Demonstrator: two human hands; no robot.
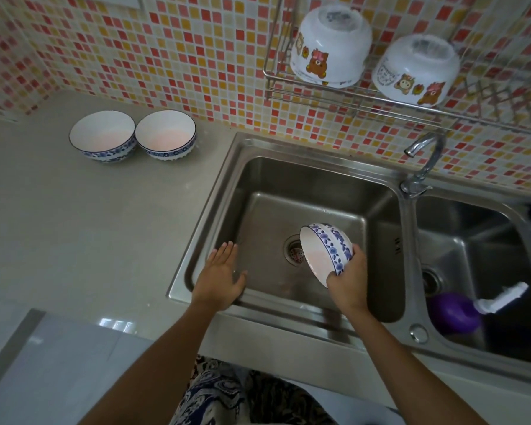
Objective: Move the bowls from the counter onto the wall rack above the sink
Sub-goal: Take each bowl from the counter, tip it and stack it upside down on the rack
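Bench (74,216): two bowls (132,135), upper left.
My right hand (348,279): grasping tilted bowl (325,251) over sink (304,167).
My left hand (219,279): released, flat.

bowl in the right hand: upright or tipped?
Tipped. The bowl lies on its side over the sink, its opening facing left toward the drain; the right hand grips its base.

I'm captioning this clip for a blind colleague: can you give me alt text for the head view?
The right hand holds a tilted blue-patterned bowl over the steel sink, while the left hand hovers open. Two matching bowls sit on the counter; two bear-print bowls rest upside down on the wall rack.
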